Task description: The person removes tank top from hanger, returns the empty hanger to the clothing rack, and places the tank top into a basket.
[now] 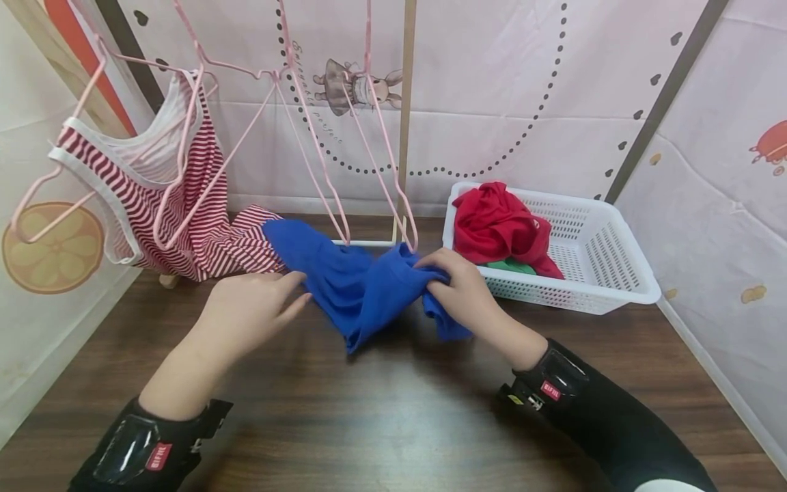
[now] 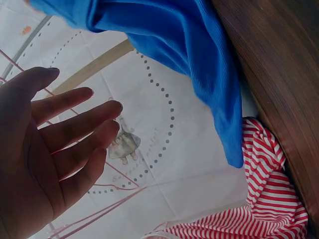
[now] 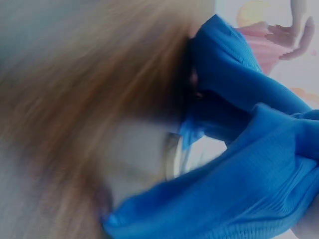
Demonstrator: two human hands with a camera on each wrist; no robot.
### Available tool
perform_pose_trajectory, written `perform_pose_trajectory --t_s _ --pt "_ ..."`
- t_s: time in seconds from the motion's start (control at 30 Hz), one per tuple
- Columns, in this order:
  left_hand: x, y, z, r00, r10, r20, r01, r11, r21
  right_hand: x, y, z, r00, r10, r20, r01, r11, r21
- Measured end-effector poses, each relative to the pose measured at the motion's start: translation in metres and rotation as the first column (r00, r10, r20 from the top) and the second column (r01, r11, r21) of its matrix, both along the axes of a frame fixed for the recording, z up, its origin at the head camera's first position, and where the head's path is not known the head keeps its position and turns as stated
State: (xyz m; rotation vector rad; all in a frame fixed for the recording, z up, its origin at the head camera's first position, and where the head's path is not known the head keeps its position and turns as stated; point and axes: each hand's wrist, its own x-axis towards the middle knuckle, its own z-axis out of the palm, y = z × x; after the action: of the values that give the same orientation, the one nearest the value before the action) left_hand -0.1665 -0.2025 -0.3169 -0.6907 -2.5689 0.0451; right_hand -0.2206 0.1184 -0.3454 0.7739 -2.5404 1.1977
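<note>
A blue ribbed garment (image 1: 363, 280) hangs crumpled just above the table, beside the lower end of a pink hanger (image 1: 393, 184). My right hand (image 1: 458, 287) pinches its right part between thumb and fingers, and a loose end droops below that hand. Left of the cloth, my left hand (image 1: 255, 304) holds nothing; its fingers are loosely extended, apart from the blue fabric, as the left wrist view also shows. A red-and-white striped tank top (image 1: 197, 178) hangs on another pink hanger at the left, its lower part reaching the blue garment. In the right wrist view, blue cloth (image 3: 249, 184) hides most of the right hand.
A white perforated basket (image 1: 605, 253) stands at the back right, holding a red garment (image 1: 501, 225) and a green one (image 1: 513, 266). More pink hangers (image 1: 215, 164) hang at the left. Printed white sheets (image 1: 479, 123) surround the brown wooden table (image 1: 381, 424).
</note>
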Motion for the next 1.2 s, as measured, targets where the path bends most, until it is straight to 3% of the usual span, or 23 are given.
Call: perform_pose_trajectory --t_s 0.13,0.37,0.57,0.67,0.73,0.9,1.2 --pt "-0.001 0.004 0.000 1.000 0.000 0.002 0.000 1.000 -0.003 0.003 0.007 0.008 0.996 -0.039 0.079 0.052 0.985 -0.163" --pt "-0.002 0.012 0.000 1.000 -0.030 -0.007 0.030 1.000 0.009 0.010 0.017 0.025 0.972 -0.075 0.224 0.156 0.916 -0.370" --pt "-0.003 0.017 0.000 0.999 -0.047 -0.016 0.047 0.999 0.011 0.015 0.026 0.033 0.974 -0.060 0.219 0.168 0.840 -0.515" --pt "-0.003 0.020 0.000 0.998 -0.052 -0.019 0.052 0.999 0.012 0.018 0.028 0.036 0.980 -0.060 0.187 0.156 0.817 -0.555" --pt "-0.003 0.022 0.001 0.998 -0.060 -0.017 0.060 0.998 0.012 0.019 0.028 0.039 0.983 -0.068 0.173 0.153 0.824 -0.545" --pt "-0.006 0.028 0.001 0.997 -0.078 -0.009 0.078 0.997 0.011 0.011 0.020 0.040 0.983 -0.078 0.167 0.146 0.883 -0.445" --pt "-0.011 0.033 -0.005 0.998 -0.063 0.027 0.063 0.998 -0.001 -0.013 -0.007 0.021 0.978 -0.028 0.205 0.079 0.965 -0.249"
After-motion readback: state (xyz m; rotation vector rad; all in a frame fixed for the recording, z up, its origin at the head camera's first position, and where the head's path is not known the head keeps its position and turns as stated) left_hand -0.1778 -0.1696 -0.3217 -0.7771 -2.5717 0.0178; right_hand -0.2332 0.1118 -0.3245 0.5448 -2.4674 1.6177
